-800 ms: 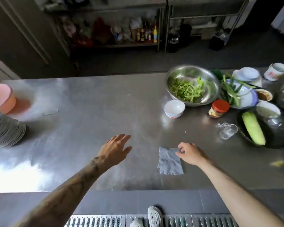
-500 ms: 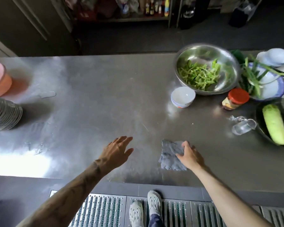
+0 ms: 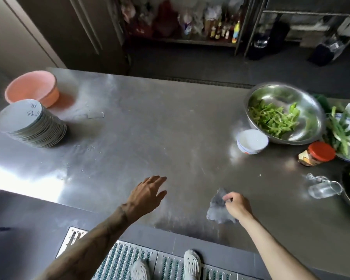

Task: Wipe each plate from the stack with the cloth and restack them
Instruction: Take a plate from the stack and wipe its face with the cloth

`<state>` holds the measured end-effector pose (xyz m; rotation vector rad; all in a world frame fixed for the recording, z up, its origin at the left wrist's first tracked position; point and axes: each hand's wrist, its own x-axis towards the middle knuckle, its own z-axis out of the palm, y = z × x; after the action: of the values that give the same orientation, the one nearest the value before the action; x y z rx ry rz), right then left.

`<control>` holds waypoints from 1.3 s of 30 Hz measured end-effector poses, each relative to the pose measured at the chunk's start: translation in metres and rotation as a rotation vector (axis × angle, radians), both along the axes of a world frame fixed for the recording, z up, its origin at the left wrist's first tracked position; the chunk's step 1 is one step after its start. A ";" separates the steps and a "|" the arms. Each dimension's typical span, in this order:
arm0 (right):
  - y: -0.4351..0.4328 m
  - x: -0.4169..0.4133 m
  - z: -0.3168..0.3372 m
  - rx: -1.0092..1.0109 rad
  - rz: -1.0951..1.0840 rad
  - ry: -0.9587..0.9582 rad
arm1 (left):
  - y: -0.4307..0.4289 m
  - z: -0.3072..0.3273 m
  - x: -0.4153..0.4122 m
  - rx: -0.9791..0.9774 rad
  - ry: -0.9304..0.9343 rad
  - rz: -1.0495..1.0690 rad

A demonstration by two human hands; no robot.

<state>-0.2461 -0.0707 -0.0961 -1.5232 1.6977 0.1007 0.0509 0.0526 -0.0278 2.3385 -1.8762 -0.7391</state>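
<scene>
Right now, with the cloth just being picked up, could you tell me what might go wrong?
The plate stack is tall, leans slightly and sits near the table's left edge; a careless pull could topple it. The glass lying beside the right hand could roll if the cloth brushes it.

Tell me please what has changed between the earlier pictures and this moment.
The right hand, which lay flat on the grey cloth, has pinched it and is lifting its far edge off the steel table, so the cloth is now bunched. The left hand still hovers open and empty. The stack of plates at the far left and the dishes on the right have not moved; only the camera's view shifted.
</scene>
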 end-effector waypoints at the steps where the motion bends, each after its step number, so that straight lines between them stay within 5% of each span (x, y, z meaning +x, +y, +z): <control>1: 0.001 0.012 0.007 -0.018 -0.008 -0.024 | 0.006 0.002 0.010 -0.014 -0.001 0.014; 21: 0.106 0.393 0.122 -0.358 0.171 -0.402 | 0.204 0.046 0.341 -0.194 -0.031 0.230; 32: 0.081 0.526 0.086 -0.279 0.406 -0.403 | 0.173 0.044 0.485 -0.147 -0.079 0.319; 39: 0.057 0.577 0.073 -0.273 0.343 -0.373 | 0.119 0.055 0.565 -0.209 -0.113 0.411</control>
<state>0.3309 -0.0133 -0.0234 -1.8904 1.1818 -0.2337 0.6157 0.1712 0.0277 2.5434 -1.3519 -0.3566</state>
